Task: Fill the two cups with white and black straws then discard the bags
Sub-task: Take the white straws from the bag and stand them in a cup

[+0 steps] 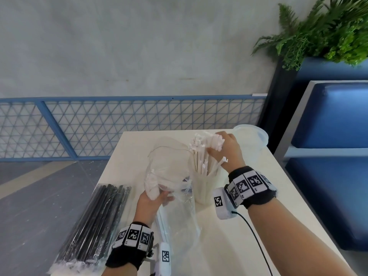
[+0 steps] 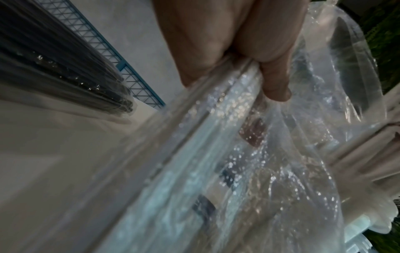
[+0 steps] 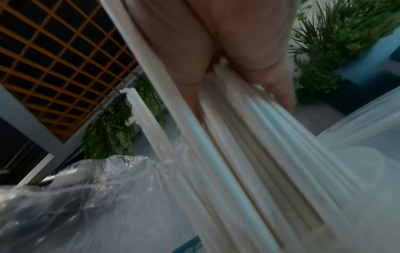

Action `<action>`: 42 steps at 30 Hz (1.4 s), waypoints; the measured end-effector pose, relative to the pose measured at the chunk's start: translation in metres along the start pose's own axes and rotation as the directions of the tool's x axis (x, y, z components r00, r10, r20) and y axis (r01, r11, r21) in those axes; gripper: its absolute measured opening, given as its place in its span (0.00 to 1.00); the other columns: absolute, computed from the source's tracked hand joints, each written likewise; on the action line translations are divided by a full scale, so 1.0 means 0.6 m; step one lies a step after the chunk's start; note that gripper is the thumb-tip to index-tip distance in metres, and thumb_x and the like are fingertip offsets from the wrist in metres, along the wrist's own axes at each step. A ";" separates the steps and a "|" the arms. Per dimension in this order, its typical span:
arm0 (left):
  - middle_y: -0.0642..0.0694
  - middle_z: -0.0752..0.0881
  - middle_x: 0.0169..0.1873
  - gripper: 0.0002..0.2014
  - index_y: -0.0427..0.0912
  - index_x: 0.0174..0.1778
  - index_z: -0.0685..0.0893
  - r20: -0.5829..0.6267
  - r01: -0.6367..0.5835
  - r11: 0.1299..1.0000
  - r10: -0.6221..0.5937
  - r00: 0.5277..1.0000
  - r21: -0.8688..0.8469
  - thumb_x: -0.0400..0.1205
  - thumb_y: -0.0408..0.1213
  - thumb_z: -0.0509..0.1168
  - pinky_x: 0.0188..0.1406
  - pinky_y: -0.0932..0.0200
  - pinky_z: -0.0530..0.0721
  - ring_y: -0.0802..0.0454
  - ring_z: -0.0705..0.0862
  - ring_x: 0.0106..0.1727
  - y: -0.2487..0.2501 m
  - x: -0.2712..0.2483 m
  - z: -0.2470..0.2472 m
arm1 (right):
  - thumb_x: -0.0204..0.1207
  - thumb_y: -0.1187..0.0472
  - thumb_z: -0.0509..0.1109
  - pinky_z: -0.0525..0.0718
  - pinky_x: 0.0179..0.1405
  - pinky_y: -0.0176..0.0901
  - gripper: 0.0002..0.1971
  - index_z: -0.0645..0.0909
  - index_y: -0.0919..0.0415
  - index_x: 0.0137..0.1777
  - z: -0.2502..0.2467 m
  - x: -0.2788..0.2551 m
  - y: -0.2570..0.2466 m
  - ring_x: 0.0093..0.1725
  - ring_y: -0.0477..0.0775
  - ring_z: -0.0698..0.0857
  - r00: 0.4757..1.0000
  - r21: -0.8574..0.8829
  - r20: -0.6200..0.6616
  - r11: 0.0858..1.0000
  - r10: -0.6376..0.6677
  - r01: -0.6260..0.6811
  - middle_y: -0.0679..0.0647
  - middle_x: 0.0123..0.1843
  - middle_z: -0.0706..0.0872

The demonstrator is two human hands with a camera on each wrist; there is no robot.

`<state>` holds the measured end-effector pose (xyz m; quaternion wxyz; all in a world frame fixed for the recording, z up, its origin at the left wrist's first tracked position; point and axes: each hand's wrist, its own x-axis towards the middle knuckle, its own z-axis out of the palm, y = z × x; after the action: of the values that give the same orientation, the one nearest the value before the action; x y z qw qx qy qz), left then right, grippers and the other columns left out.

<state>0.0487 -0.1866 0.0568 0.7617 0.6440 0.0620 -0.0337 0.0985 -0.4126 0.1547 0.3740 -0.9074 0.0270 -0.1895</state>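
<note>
My right hand (image 1: 223, 148) grips the tops of a bundle of white straws (image 1: 203, 156) whose lower ends stand in a clear cup (image 1: 205, 188) on the table; the right wrist view shows the white straws (image 3: 249, 154) running from my fingers (image 3: 279, 95). My left hand (image 1: 157, 198) holds up the clear plastic bag (image 1: 175, 212) just left of that cup; its fingers (image 2: 275, 85) curl round a fold of the bag (image 2: 216, 154) with a few white straws inside. A second clear cup (image 1: 251, 140) stands empty at the table's far right corner. A sealed bag of black straws (image 1: 95, 226) lies at the table's left edge.
The cream table (image 1: 258, 196) ends just beyond the far cup and close beside the black straws. A blue bench (image 1: 334, 120) stands to the right, a planter with ferns (image 1: 318, 30) above it. A blue mesh railing (image 1: 99, 126) runs behind.
</note>
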 end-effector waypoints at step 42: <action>0.44 0.89 0.47 0.16 0.48 0.45 0.85 0.274 -0.060 0.914 -0.058 0.960 0.402 0.64 0.36 0.80 0.55 0.54 0.85 0.50 0.87 0.50 -0.002 -0.031 0.013 | 0.83 0.64 0.58 0.77 0.41 0.38 0.10 0.74 0.60 0.39 0.059 -0.146 -0.099 0.36 0.45 0.78 0.987 0.671 0.137 0.741 -0.080 -0.034 0.48 0.32 0.78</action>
<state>0.0306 -0.1948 0.0593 0.6123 0.7769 -0.0552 -0.1362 0.0247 -0.3298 0.1444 0.6741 -0.7242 -0.0837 -0.1191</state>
